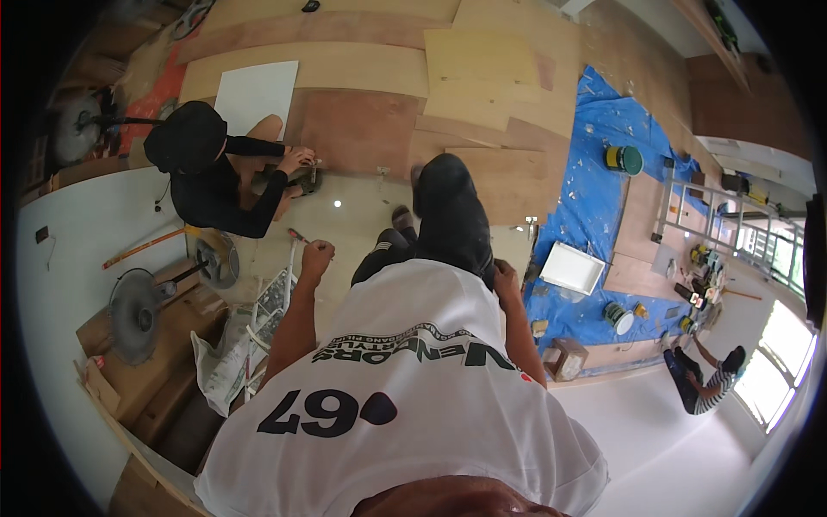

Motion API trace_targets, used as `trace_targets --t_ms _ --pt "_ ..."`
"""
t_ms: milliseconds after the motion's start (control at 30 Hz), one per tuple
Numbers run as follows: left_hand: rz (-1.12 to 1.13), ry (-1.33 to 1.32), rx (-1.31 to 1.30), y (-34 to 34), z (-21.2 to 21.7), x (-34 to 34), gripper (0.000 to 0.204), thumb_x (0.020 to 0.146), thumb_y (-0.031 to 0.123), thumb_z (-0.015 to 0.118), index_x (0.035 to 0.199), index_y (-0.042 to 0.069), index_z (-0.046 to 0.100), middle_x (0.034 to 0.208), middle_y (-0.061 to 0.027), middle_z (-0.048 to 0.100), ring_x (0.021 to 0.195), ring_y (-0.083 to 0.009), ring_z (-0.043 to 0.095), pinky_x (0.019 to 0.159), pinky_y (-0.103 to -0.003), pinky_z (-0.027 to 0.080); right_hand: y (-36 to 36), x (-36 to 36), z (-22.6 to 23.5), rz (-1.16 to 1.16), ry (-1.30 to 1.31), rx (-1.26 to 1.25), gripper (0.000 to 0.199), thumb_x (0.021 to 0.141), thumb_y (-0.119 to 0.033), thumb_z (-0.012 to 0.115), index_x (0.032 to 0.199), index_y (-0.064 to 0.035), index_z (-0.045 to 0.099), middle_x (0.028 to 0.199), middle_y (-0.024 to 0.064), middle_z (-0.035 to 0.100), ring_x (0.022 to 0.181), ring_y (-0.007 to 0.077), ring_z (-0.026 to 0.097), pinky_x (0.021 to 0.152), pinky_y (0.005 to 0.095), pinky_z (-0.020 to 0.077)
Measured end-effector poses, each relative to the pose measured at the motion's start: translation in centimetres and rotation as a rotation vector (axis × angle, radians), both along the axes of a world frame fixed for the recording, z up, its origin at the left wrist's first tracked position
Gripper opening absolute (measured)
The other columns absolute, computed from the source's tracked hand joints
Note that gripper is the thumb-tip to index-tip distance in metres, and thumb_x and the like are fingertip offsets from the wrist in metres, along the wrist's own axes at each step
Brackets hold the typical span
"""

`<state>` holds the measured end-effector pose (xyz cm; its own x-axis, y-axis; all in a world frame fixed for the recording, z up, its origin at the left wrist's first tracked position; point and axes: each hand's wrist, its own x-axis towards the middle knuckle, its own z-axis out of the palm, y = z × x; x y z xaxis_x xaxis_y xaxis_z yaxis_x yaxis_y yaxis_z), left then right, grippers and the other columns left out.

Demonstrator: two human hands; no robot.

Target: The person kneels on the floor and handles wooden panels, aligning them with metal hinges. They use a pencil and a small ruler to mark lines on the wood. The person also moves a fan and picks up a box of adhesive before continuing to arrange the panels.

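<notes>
My left hand (317,257) is closed round a slim red-and-dark hand tool (297,234), whose end points up and left over the floor; its exact kind is too small to tell. My right hand (506,279) hangs beside my right thigh, against or very near the dark trousers (452,215). Its fingers are partly hidden there, and I cannot make out anything in them. One of my legs is raised forward in a step. To the front left, a crouching person in black (224,177) works with both hands on something low near the board edge.
Wooden boards (362,129) cover the floor ahead. A blue sheet (594,129) on the right bears a white tray (572,267), paint buckets (624,160) and a ladder (724,207). Fans (138,314) and a white metal frame (274,302) stand left. Another person (708,379) is far right.
</notes>
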<state>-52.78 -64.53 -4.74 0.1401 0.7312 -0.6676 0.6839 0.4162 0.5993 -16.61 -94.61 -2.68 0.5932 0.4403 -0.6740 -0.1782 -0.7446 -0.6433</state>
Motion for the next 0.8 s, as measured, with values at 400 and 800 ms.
trace_targets --t_ms 400,800 --pt "-0.073 0.164 -0.312 1.8 0.4 1.8 0.023 0.075 0.02 0.059 0.077 -0.003 0.065 0.069 -0.0107 0.063 0.063 -0.0166 0.058 0.06 -0.031 0.045 15.5 10.6 -0.8 0.082 0.1 -0.182 0.03 0.085 -0.017 0.051 0.104 0.0032 0.062 0.089 0.018 0.066 0.071 0.0199 0.063 0.059 0.0314 0.0502" --pt "0.341 -0.121 0.156 22.1 10.2 18.0 0.022 0.084 0.017 0.059 0.093 -0.003 0.062 0.078 -0.0065 0.063 0.071 -0.0124 0.057 0.064 -0.027 0.044 35.8 23.2 10.8 0.332 0.058 -0.046 0.029 0.087 -0.015 0.056 0.11 0.0018 0.058 0.092 0.0102 0.065 0.076 0.0156 0.063 0.06 0.026 0.049"
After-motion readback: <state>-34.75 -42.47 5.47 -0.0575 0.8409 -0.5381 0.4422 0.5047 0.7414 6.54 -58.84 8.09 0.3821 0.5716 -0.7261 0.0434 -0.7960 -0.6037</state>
